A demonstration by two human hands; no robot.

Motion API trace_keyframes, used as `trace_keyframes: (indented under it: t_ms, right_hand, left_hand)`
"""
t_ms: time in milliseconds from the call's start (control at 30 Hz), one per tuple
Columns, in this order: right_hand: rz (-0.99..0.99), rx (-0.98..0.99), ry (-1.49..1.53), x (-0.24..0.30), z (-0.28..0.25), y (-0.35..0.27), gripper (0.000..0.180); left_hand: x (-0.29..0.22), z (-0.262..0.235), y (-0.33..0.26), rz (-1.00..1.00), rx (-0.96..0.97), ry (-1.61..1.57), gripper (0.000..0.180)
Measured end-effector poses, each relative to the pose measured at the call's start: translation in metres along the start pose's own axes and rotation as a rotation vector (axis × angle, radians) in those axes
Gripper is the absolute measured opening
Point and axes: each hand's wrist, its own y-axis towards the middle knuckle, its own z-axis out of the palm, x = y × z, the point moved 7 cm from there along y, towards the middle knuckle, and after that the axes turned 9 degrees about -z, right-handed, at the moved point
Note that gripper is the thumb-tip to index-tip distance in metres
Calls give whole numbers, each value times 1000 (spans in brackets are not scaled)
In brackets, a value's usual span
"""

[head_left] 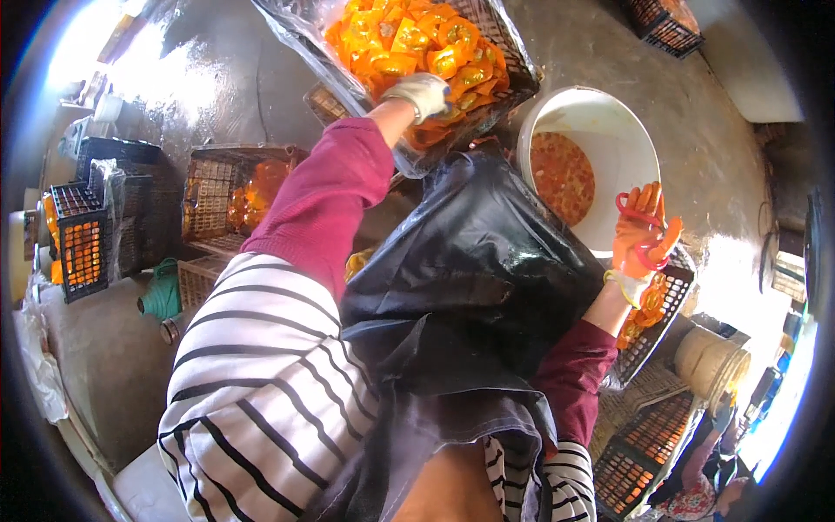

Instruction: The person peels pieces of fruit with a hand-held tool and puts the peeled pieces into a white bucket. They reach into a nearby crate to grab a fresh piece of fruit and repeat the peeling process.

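Observation:
My left hand [421,96], in a pale work glove, reaches into a plastic-lined crate [518,45] heaped with glossy orange produce [416,39], some with yellow-green middles. Its fingers curl down against the pile, and whatever lies under them is hidden. On the right, my right hand [639,235] wears an orange-palmed glove, palm up. Red-handled scissors [654,257] are held in it, the handle loops around its fingers; the blades cannot be made out. That hand is beside the rim of a large white bucket [622,130], which holds an orange-red mix of pieces [561,177].
A black apron [470,278] covers my lap. Crates with orange produce stand at left [209,191], far left [83,252], right [674,287] and lower right [639,452]. A green container [161,289] lies on the floor. Another person [709,474] is at lower right.

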Motion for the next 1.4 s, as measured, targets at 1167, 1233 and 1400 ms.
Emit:
trace_keyframes:
  t_ms: [1167, 1233, 1400]
  right_hand:
    - [297, -378, -568, -48, -29, -22, 42]
    - [91, -576, -532, -45, -13, -17, 36]
    - [-33, -555, -811, 1, -26, -40, 39]
  left_hand:
    - [-101, -79, 32, 36, -175, -1900, 38]
    - [-82, -86, 41, -35, -615, -1353, 36]
    - [-158, -36, 35, -39, -329, -413, 40]
